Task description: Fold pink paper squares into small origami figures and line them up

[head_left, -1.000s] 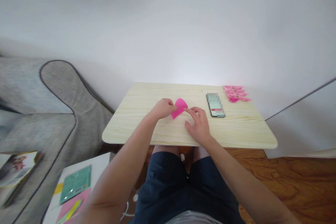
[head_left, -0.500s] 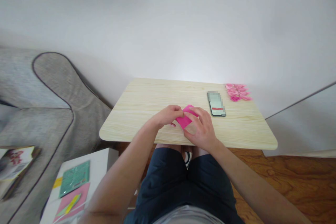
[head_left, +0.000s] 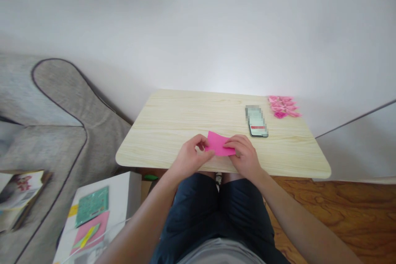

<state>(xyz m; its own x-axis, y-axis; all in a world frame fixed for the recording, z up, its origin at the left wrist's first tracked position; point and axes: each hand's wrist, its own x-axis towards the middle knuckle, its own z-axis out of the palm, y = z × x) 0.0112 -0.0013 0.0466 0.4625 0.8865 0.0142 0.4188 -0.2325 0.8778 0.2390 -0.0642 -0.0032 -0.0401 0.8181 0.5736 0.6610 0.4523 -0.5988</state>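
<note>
A bright pink sheet of paper (head_left: 217, 144) is held near the front edge of the table, its long side running left to right. My left hand (head_left: 195, 152) grips its left end, thumb low and index finger curled behind. At the right end, my right hand (head_left: 243, 151) pinches the sheet, fingers lying over the front. The paper looks slightly bent. Beyond my right hand lies a phone (head_left: 256, 120) with a lit, partly blurred screen. Several pink folded pieces (head_left: 283, 106) sit in a cluster at the table's back right.
The pale wooden table (head_left: 173, 119) stands against a white wall. To its left is a grey sofa (head_left: 58, 90) with magazines (head_left: 23, 192). A white cabinet (head_left: 119, 189) at lower left carries a green packet (head_left: 93, 206) and pink and yellow papers (head_left: 91, 231).
The pink paper has turned from a slanted, diamond-like position to lying lengthwise. My hands have moved to its opposite ends, farther apart, and the view has shifted slightly.
</note>
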